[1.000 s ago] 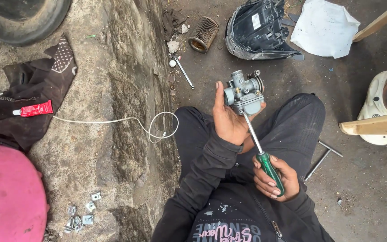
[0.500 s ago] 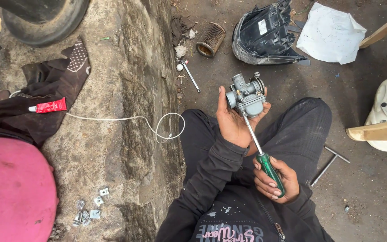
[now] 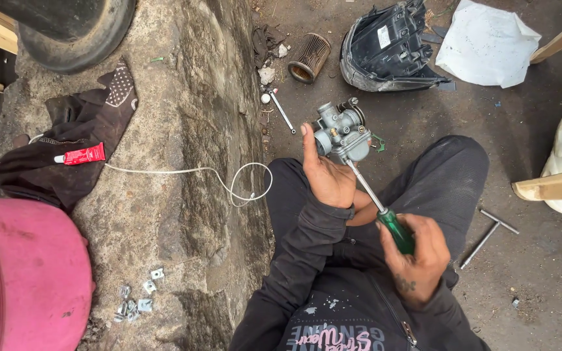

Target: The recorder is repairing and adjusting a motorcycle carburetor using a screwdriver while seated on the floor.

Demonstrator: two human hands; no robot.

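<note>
My left hand (image 3: 326,174) holds a small grey metal carburettor (image 3: 340,132) up over my lap, thumb raised along its left side. My right hand (image 3: 417,255) grips the green handle of a screwdriver (image 3: 382,210). Its long steel shaft runs up and left, and the tip meets the underside of the carburettor. Both arms wear dark sleeves, and I sit on the ground in dark trousers.
A rough stone slab (image 3: 183,130) on my left carries a dark cloth (image 3: 73,143), a red tube (image 3: 82,155), a white cable (image 3: 229,182) and several small metal clips (image 3: 134,300). A cylindrical filter (image 3: 308,58), black housing (image 3: 391,45), white sheet (image 3: 486,45) and T-handle wrench (image 3: 489,235) lie on the ground.
The view has shifted slightly; my hands, the carburettor and the screwdriver keep the same pose, with the tip still at the carburettor's underside.
</note>
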